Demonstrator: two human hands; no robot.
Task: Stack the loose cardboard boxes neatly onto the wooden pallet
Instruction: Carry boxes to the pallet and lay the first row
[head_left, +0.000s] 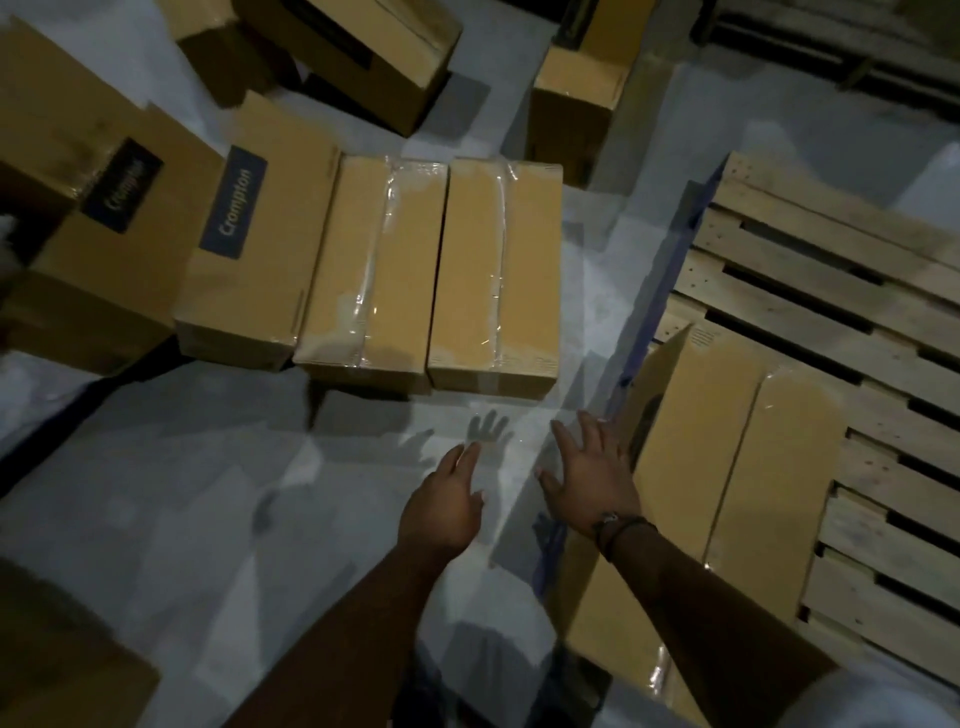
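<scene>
Forearms enter from 6 o'clock.

Left hand (447, 501): fingers straight, loosely spread, holding nothing, over the floor (208, 493).

Right hand (592, 480): fingers splayed, palm down, empty. There is a dark band (621, 525) at the wrist. The hand is just beside the left face of the pallet box (727, 467); I cannot tell whether it touches. Hand shadows fall on the floor just toward 12 o'clock.

The pallet box lies at 4 o'clock on the pallet (831, 291), with a tape seam along its top. Its near end is hidden by the right forearm and the bottom edge. The pallet's bare slats run toward 2–3 o'clock and are cut off at the right edge.

7 o'clock: corner box (52, 649), dark and mostly out of view.

12 o'clock, on the floor: left taped box (374, 270) and right taped box (493, 270) lie side by side, touching.

10 o'clock: Crompton box (244, 249) lies against the left taped box. A second labelled box (104, 208) beyond it is tilted, its label blurred.

11–12 o'clock, far: tilted box (363, 47), cut off at the top.

1 o'clock: far box (576, 88), in dim light.

Top right: far pallet (831, 31), dark, with detail hard to make out.
</scene>
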